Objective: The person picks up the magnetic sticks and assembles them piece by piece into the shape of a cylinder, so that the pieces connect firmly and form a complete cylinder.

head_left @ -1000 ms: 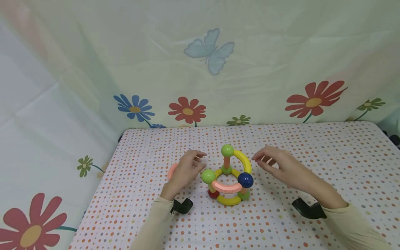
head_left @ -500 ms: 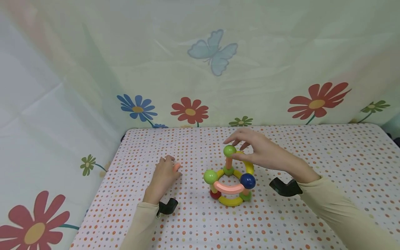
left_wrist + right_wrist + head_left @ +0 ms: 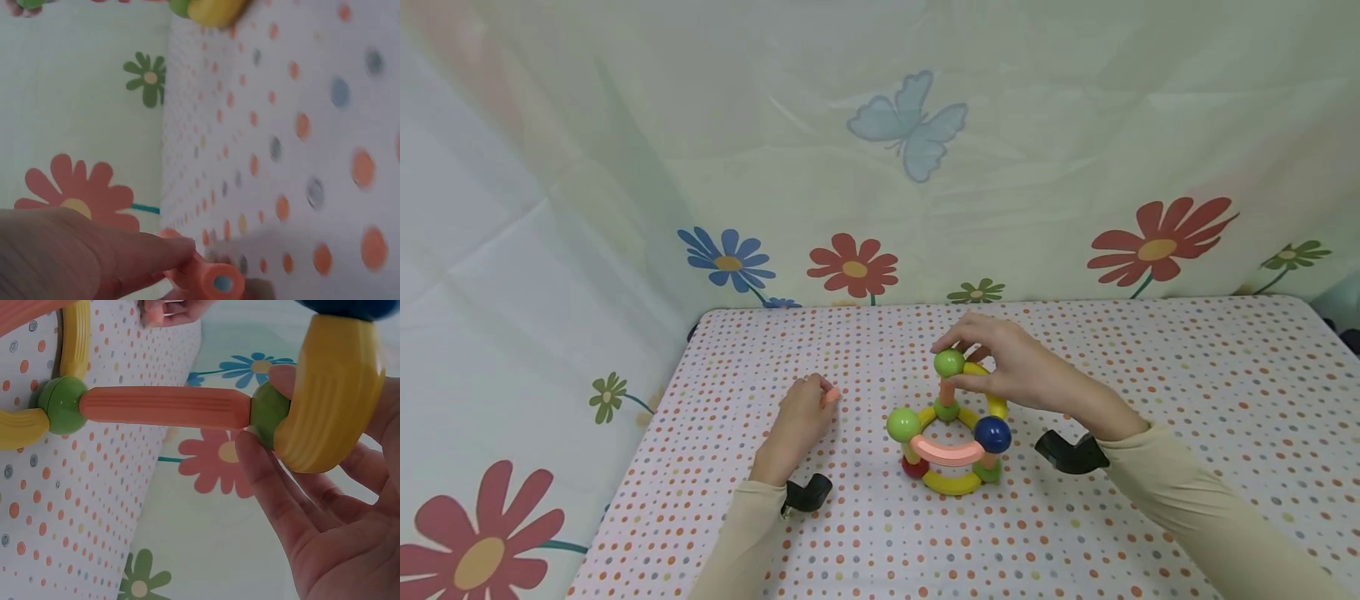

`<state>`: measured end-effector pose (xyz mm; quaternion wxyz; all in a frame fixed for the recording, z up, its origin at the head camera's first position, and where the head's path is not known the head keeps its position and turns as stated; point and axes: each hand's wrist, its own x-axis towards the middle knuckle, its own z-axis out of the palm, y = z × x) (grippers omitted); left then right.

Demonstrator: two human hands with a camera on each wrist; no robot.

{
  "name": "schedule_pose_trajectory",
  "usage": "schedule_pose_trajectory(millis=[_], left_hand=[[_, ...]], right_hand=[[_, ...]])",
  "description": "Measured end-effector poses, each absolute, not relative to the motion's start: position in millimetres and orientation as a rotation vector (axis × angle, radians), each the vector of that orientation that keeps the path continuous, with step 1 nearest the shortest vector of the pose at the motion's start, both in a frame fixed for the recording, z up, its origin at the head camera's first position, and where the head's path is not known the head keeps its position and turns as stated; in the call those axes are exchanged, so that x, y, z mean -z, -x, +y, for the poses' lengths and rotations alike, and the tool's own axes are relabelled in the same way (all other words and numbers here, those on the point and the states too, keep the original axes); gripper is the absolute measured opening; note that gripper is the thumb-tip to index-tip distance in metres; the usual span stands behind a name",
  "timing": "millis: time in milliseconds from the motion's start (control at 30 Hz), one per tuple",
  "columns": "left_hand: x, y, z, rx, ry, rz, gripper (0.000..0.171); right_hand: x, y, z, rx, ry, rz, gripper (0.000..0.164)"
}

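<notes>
In the middle of the head view stands a toy frame of balls and rods, with a pink curved rod and a dark blue ball at its near side. My right hand grips the top green ball between thumb and fingers. Under that ball an orange straight rod runs down to a lower green ball; a yellow curved rod joins it from the side. To the left, my left hand pinches a pink rod with a round grey-blue spot in its end, partly hidden by the fingers.
Another green ball tops the frame's left corner, over a red ball. The dotted tablecloth runs back to a flower-printed curtain. A black wrist strap piece juts from the right forearm.
My left hand has moved left, away from the frame, and taken hold of the loose pink rod. My right hand has come in from the right and closed round the top green ball.
</notes>
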<state>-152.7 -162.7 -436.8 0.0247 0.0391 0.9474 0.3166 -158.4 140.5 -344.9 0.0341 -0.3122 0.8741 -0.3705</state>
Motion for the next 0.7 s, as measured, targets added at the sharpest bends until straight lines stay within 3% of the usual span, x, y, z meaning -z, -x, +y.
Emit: schedule_pose_trajectory(millis=[433,700], left_hand=[[392,159,-123,-1.455,-0.337,2.596,0.033],[369,158,-107,-1.526,-0.482,2.441,0.035]], right_hand=[[346,157,140,1.146,0.944,2.706,0.033],[348,158,141,1.168,0.939,2.704,0.034]])
